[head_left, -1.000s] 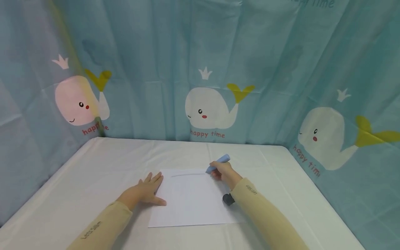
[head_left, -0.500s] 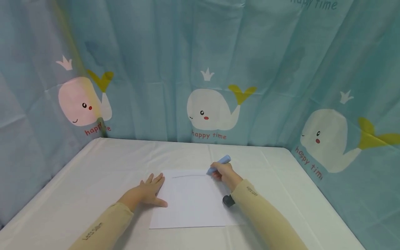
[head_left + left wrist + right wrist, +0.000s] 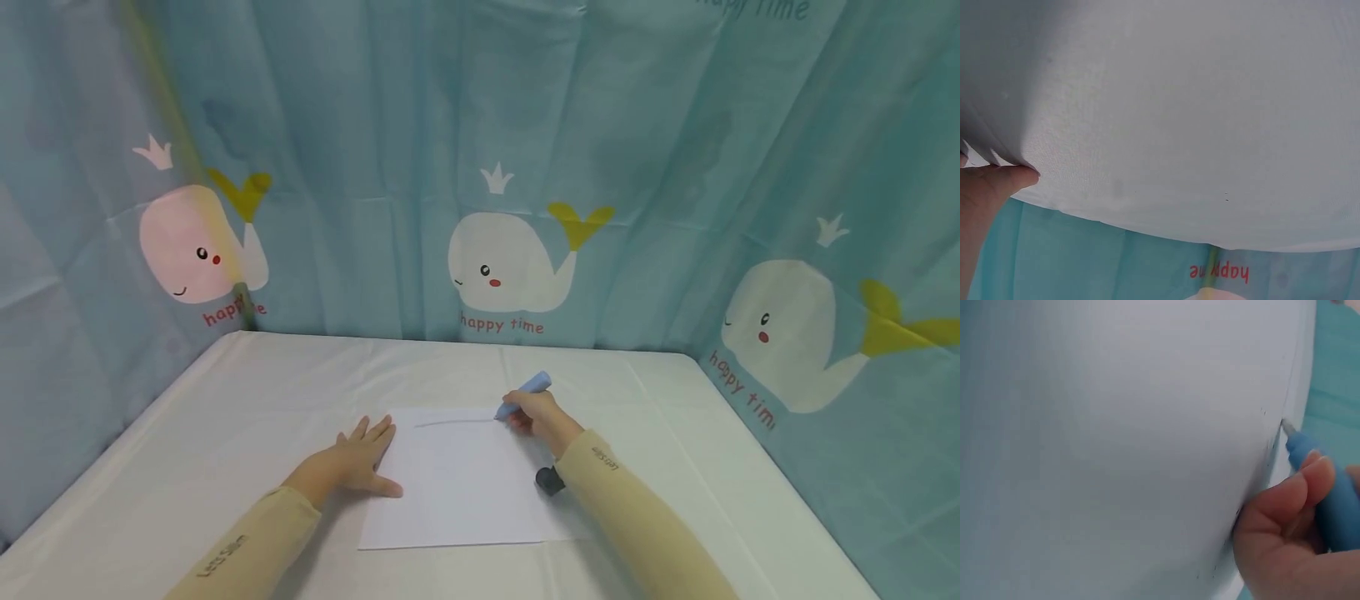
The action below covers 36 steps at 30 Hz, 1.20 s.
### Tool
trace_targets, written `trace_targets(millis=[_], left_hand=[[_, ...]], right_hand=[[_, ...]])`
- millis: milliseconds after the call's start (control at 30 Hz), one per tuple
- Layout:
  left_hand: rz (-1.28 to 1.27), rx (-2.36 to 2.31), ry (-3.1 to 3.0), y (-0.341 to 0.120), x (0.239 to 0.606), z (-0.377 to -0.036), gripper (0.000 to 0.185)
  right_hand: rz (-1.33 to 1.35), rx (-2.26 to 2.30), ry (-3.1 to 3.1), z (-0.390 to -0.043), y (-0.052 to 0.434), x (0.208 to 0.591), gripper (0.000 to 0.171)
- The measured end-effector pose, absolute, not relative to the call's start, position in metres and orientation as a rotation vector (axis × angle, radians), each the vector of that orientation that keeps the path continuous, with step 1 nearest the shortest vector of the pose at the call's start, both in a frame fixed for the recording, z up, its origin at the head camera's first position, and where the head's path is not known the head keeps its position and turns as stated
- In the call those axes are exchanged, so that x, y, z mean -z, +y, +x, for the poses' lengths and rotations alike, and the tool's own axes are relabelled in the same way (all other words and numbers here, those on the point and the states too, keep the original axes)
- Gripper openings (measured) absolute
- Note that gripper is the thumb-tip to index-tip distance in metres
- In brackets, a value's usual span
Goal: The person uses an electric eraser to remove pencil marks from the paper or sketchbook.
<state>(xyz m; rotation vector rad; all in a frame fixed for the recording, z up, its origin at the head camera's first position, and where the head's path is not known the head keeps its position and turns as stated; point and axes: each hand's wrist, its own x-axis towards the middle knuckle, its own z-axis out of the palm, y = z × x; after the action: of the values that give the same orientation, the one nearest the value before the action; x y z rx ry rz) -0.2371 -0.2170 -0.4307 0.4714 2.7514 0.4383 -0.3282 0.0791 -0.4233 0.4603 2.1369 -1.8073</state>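
Note:
A sheet of white paper [image 3: 457,492] lies on the white-covered table, with one thin, slightly curved line [image 3: 453,422] across its upper part. My right hand [image 3: 536,414] pinches a light blue marker [image 3: 536,382] between thumb and fingers, its tip right at the line's right end. In the right wrist view the marker [image 3: 1338,506] slants up from the curled fingers, tip on the paper. My left hand [image 3: 360,462] rests flat with spread fingers over the paper's left edge, thumb on the sheet. The left wrist view catches only part of this hand [image 3: 997,184].
A small black round object [image 3: 549,481] sits on the paper's right side, partly hidden by the right sleeve [image 3: 630,508]. White cloth covers the table [image 3: 247,392]. Behind and at both sides hangs a teal curtain [image 3: 345,250] printed with whales.
Both hands keep their places on the paper, and the line looks the same length. The whole view has shifted slightly. The marker's top leans a touch further left.

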Motion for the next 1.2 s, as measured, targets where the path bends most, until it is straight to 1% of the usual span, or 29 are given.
trace_targets(millis=[233,633,867,1200], left_hand=[[0.479,-0.42,2.76,-0.2166,0.4293,-0.2362,0.11],[0.49,-0.405,2.771,-0.2196,0.4315,-0.2371,0.112],[0.489,-0.388,2.773,-0.2209,0.4305,-0.2377,0.113],[0.492,-0.384,2.768,-0.2179,0.4305,-0.2376,0.111]], right_hand=[[0.451,1.802,2.137,-0.3271,0.0803,0.423,0.032],[0.452,1.839,2.107,-0.3283,0.0793,0.4259,0.029],[0.497,1.942,2.097,-0.3274,0.0781,0.4255,0.032],[0.518,1.887,2.166,-0.3268,0.0763,0.4268,0.025]])
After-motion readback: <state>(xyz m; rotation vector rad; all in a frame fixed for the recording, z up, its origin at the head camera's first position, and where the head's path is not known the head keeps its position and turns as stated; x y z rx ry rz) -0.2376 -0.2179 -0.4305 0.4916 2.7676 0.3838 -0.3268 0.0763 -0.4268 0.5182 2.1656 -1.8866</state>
